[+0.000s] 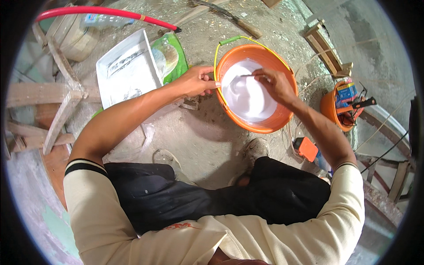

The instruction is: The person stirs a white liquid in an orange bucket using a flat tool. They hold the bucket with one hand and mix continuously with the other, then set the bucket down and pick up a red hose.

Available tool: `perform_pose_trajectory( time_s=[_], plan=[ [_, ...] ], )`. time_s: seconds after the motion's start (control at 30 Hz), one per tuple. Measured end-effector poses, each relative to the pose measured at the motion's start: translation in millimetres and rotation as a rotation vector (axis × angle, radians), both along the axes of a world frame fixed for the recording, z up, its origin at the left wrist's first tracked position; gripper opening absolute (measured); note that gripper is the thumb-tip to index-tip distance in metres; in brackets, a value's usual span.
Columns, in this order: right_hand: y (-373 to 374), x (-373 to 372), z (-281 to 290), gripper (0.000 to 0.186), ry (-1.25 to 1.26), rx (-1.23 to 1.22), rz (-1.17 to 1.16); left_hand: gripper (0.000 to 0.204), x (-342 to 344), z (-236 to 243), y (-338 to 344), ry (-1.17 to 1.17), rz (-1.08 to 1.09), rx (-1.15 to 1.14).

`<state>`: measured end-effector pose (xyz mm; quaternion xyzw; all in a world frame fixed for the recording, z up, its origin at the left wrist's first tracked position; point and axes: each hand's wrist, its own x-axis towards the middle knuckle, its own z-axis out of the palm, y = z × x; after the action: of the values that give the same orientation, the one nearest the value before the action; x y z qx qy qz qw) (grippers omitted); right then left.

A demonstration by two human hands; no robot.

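An orange bucket (pixel 260 127) with a yellow handle and green grip stands on the floor before me, holding white liquid (pixel 254 104). My left hand (pixel 201 81) has its thumb at the bucket's left rim, its fingers curled around the outside. In my right hand (pixel 273 84), inside the bucket's mouth, a thin dark stick (pixel 244 76) is pinched, dipping toward the swirled liquid; its lower end is hard to make out.
Left are a white tray (pixel 116 88), green bag (pixel 175 48), plastic bottle (pixel 101 20), red hose (pixel 84 9) and wooden frame (pixel 66 66). Behind lies a long tool (pixel 247 26). Right are a small orange bucket (pixel 329 110) of tools, orange box (pixel 309 148) and wood pieces (pixel 320 44).
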<state>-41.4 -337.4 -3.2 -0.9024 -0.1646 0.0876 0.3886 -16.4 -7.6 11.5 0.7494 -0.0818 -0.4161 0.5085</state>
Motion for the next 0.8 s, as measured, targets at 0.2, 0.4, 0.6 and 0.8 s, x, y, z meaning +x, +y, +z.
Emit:
perform_pose_trajectory(
  time_s=[0.2, 0.4, 0.6, 0.8],
  plan=[
    [-39.5, -27.2, -0.7, 0.018, -0.067, -0.156, 0.038, 0.065, -2.8, 2.8, -2.3, 0.024, 0.023, 0.031],
    [-12.2, -93.4, 25.7, 0.02, 0.091, -0.121, 0.105, 0.063, -5.0, 2.3, 0.2, 0.018, 0.031, 0.035],
    [10.2, -36.3, 4.7, 0.022, 0.097, -0.006, -0.017, 0.062, -3.5, 4.7, -2.1, 0.017, 0.027, 0.032],
    [-27.2, 0.5, -5.3, 0.016, -0.156, -0.161, 0.054, 0.064, -4.6, 3.4, -0.5, 0.018, 0.034, 0.04]
  ],
)
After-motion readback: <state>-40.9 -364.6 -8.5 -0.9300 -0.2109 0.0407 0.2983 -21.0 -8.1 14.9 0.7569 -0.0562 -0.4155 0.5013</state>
